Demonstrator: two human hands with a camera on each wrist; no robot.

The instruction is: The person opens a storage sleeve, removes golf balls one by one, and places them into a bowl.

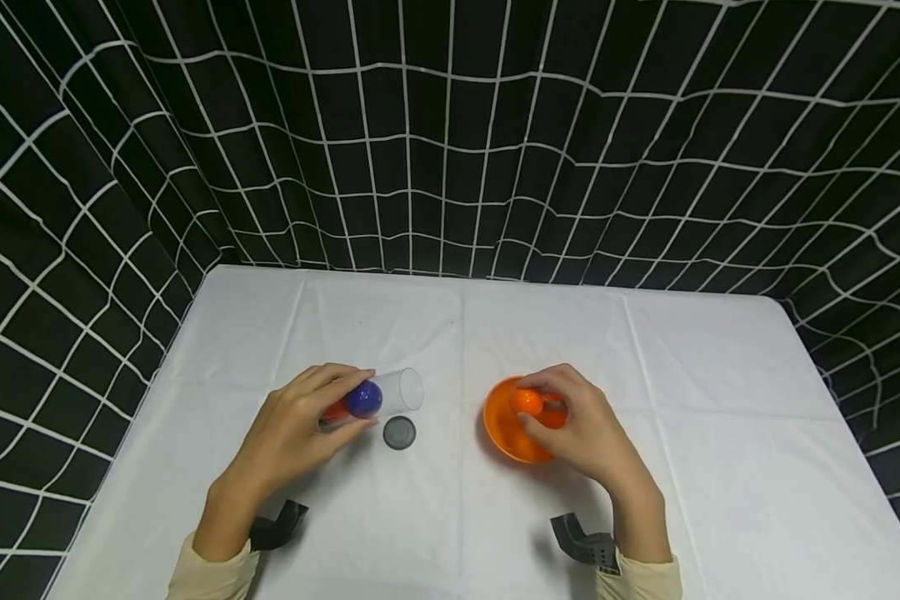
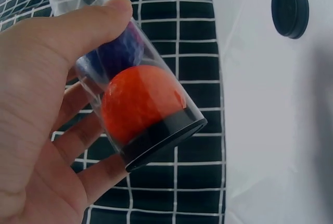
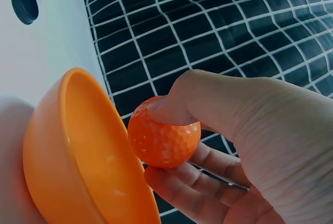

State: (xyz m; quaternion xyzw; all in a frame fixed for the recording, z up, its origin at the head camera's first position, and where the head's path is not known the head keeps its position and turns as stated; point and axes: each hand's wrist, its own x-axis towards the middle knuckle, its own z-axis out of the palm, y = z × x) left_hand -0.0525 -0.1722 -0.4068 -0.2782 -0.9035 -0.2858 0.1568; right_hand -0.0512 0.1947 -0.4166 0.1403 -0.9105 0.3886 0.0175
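My left hand (image 1: 300, 421) grips a clear plastic tube (image 1: 401, 390) with the thumb on one side and the fingers on the other. Inside it, an orange ball (image 2: 143, 102) sits against the black bottom cap (image 2: 166, 136), and a dark blue ball (image 1: 364, 399) lies against it toward the open end. Over an orange bowl (image 1: 504, 425), my right hand (image 1: 585, 425) pinches a dimpled orange golf ball (image 3: 164, 133) between thumb and fingers, close to the bowl's rim.
A loose dark grey round cap (image 1: 399, 432) lies on the white-covered table (image 1: 450, 517) between the tube and the bowl. Black curtain with white netting (image 1: 450, 150) stands behind the table and along both sides.
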